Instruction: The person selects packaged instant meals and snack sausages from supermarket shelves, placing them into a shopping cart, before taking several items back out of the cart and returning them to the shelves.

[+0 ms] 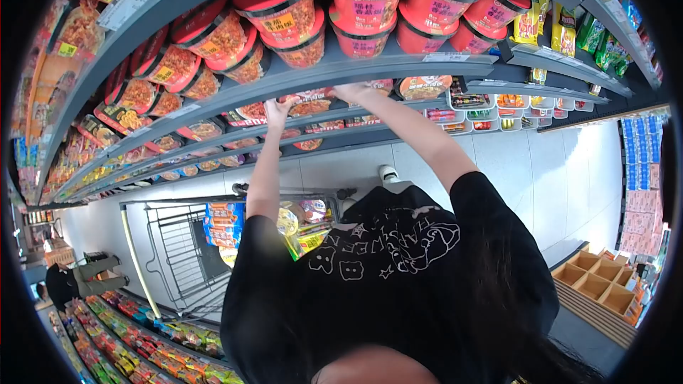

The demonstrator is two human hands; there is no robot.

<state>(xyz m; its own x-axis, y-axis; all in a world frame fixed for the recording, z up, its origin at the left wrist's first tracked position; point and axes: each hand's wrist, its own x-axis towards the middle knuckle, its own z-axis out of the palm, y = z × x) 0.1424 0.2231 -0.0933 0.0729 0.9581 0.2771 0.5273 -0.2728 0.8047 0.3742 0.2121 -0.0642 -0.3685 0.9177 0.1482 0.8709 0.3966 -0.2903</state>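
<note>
Both my arms reach forward to a grey store shelf. My left hand [279,109] is at the second shelf level, at the left end of a red food package [310,104]. My right hand [350,91] is at the same package's right side, partly hidden under the edge of the upper shelf [356,70]. The fingers of both hands are too small and covered to read clearly. Above them stand stacked red-lidded tubs [363,8]. More boxed meals [425,87] sit to the right of my right hand on that level.
A shopping cart [186,249] with several packages stands at the left, beside my body. Snack shelves [142,331] run along the lower left, with a person [65,283] nearby. Wooden bins [596,279] are at the right, and pale floor tiles [498,156] lie beyond the shelf.
</note>
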